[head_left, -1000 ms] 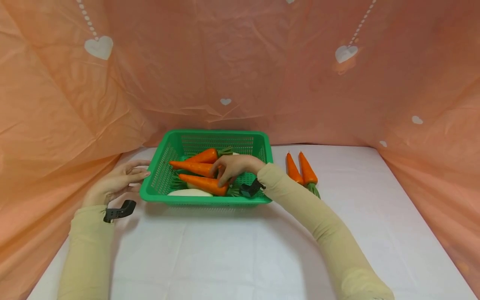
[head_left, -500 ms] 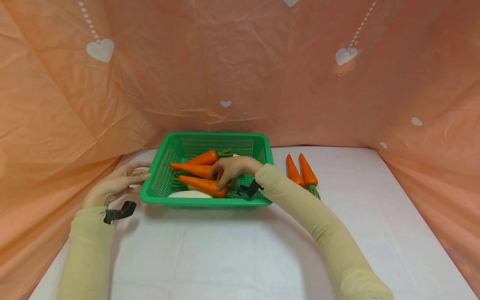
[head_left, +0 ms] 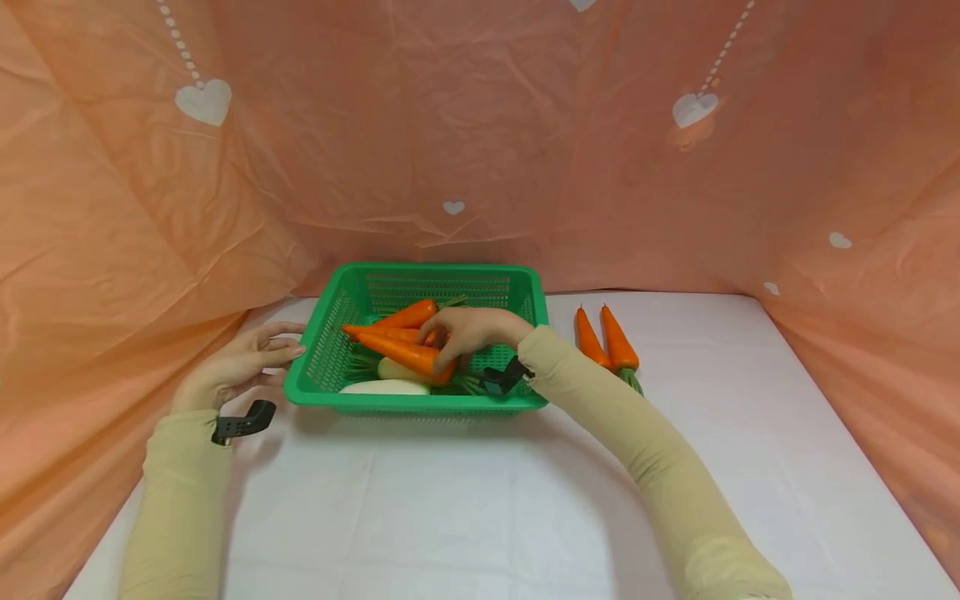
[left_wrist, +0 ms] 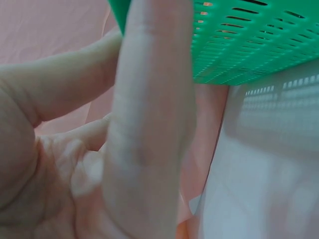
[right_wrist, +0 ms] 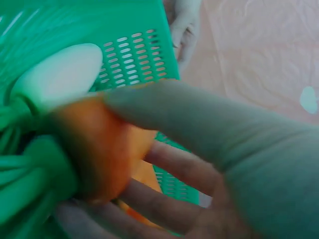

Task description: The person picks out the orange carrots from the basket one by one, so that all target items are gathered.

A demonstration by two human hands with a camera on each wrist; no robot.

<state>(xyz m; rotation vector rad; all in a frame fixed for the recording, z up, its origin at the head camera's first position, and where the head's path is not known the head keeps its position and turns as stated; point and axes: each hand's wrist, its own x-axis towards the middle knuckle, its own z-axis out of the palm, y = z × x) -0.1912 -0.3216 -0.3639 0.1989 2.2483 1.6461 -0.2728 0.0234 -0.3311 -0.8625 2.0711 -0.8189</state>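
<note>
My right hand (head_left: 476, 332) holds an orange carrot (head_left: 401, 352) near its thick, leafy end, inside a green plastic basket (head_left: 442, 402). In the right wrist view, the thumb lies across the held carrot (right_wrist: 107, 149) and the other fingers curl beneath it. More carrots lie behind it, including one at the back (head_left: 411, 314). A white radish (head_left: 386, 387) lies at the basket's front, beside a paler vegetable (head_left: 397, 371). My left hand (head_left: 243, 358) rests its fingertips against the outside of the basket's left rim, fingers extended; the contact is partly hidden in the left wrist view.
Two carrots (head_left: 618, 340) with green tops lie side by side on the white tablecloth (head_left: 420, 500), right of the basket. An orange-pink sheet (head_left: 495, 142) with white hearts hangs behind and along both sides.
My right hand has tilted the front carrot up off the vegetables, its tip now overlapping the carrot behind. More of the pale vegetable shows beneath. My left hand stays at the rim.
</note>
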